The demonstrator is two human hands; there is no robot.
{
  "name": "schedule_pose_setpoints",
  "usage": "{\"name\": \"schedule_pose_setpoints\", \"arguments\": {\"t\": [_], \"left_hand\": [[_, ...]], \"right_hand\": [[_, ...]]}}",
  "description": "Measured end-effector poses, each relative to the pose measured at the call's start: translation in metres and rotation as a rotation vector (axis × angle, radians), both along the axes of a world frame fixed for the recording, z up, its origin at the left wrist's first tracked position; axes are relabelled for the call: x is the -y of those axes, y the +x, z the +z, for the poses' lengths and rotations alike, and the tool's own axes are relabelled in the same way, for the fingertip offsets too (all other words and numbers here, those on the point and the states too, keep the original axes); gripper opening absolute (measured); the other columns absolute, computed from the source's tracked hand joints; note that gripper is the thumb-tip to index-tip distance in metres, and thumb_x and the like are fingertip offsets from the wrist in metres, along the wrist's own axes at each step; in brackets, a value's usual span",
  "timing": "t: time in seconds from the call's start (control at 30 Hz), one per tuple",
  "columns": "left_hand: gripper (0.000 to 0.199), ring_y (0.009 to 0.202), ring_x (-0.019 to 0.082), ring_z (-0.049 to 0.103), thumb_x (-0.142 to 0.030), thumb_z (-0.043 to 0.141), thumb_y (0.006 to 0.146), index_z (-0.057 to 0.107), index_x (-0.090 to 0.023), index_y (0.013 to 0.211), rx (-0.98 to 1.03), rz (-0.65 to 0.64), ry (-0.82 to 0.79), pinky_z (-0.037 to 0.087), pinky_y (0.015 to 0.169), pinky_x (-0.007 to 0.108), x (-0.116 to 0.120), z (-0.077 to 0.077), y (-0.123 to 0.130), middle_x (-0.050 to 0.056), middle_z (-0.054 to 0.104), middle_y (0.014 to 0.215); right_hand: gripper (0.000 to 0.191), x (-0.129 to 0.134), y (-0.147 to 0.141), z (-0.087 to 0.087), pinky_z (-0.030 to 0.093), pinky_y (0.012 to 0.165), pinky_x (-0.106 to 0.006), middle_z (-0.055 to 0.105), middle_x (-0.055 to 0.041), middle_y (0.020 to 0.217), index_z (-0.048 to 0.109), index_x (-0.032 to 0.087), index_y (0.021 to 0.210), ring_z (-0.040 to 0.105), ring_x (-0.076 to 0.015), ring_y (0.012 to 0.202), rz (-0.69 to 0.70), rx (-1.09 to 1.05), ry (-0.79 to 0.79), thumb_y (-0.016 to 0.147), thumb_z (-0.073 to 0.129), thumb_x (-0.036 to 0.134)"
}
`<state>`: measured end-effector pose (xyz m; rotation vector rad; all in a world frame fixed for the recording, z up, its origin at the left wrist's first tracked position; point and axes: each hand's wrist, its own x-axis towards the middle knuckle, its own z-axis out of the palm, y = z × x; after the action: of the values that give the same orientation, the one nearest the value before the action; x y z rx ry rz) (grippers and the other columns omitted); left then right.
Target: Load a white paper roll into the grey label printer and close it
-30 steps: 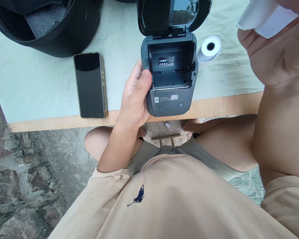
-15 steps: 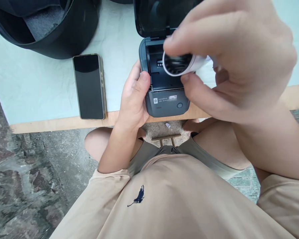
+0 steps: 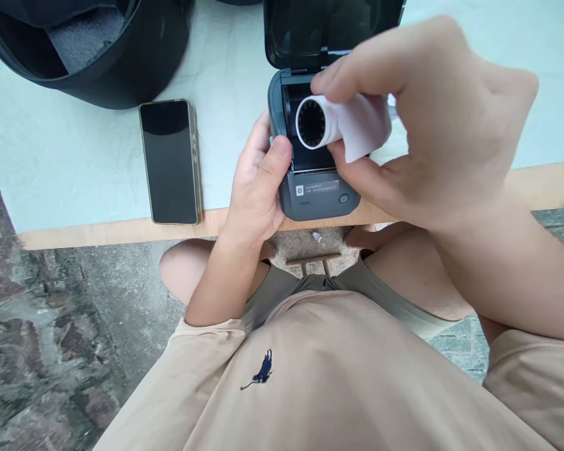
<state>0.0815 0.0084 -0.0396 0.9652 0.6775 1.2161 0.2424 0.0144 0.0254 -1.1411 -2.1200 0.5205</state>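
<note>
A dark grey label printer (image 3: 317, 200) stands at the table's front edge, its black lid (image 3: 301, 37) swung up and back. My left hand (image 3: 258, 178) grips the printer's left side, the thumb over its rim. Between the thumb and fingers of my right hand (image 3: 432, 125) is a small white paper roll (image 3: 361, 122), held over the printer's inner bay. The roll's hollow black core faces left, and a loose flap of paper hangs from it. My right hand hides the printer's right side and part of the bay.
Left of the printer a phone (image 3: 172, 163) lies face up near the edge. Behind it is an unzipped black bag (image 3: 122, 69) with grey cloth inside. A pale cloth (image 3: 225, 81) covers the wooden table (image 3: 98, 235). A white scrap (image 3: 316, 237) lies on the floor.
The paper roll has come down and slightly left over the printer bay, turning so its side and loose flap show. The printer has shifted slightly right with my left hand.
</note>
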Motion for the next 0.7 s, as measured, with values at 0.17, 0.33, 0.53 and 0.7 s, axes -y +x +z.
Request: {"name": "schedule_pose_setpoints", "arguments": {"t": [0.17, 0.33, 0.53, 0.7], "left_hand": [[0.034, 0.111, 0.025, 0.06, -0.052, 0.052, 0.083, 0.058, -0.03, 0.107, -0.073, 0.005, -0.003, 0.053, 0.091, 0.035, -0.002, -0.002, -0.001, 0.003, 0.062, 0.107], [0.034, 0.106, 0.023, 0.062, -0.051, 0.057, 0.079, 0.057, -0.03, 0.106, -0.081, 0.009, -0.017, 0.054, 0.088, 0.034, -0.001, -0.003, -0.002, 0.002, 0.06, 0.109], [0.041, 0.109, 0.021, 0.062, -0.051, 0.053, 0.082, 0.05, -0.032, 0.118, 0.009, -0.038, 0.019, 0.051, 0.094, 0.033, -0.001, -0.003, -0.002, -0.001, 0.062, 0.115], [0.048, 0.126, 0.025, 0.05, -0.054, 0.051, 0.082, 0.048, -0.028, 0.123, 0.064, -0.007, -0.05, 0.045, 0.104, 0.035, -0.003, -0.004, -0.004, 0.002, 0.065, 0.107]], "right_hand": [[0.023, 0.001, -0.003, 0.0, 0.053, 0.076, -0.035, 0.066, -0.0012, 0.105, 0.056, 0.02, 0.1, 0.065, -0.0223, 0.101, -0.069, 0.309, 0.171, 0.089, 0.039, 0.029], [0.023, -0.006, 0.0, -0.003, 0.053, 0.075, -0.032, 0.065, 0.003, 0.107, 0.062, 0.02, 0.089, 0.065, -0.0187, 0.098, -0.039, 0.318, 0.16, 0.088, 0.039, 0.021], [0.025, -0.003, -0.001, -0.005, 0.052, 0.074, -0.033, 0.06, -0.0051, 0.084, 0.065, 0.017, 0.081, 0.062, -0.0166, 0.088, 0.034, 0.171, 0.268, 0.088, 0.043, 0.027], [0.013, -0.004, -0.003, -0.021, 0.047, 0.107, -0.038, 0.057, 0.0004, 0.081, 0.064, 0.022, 0.082, 0.062, -0.0119, 0.093, 0.139, 0.115, 0.389, 0.085, 0.051, 0.024]]}}
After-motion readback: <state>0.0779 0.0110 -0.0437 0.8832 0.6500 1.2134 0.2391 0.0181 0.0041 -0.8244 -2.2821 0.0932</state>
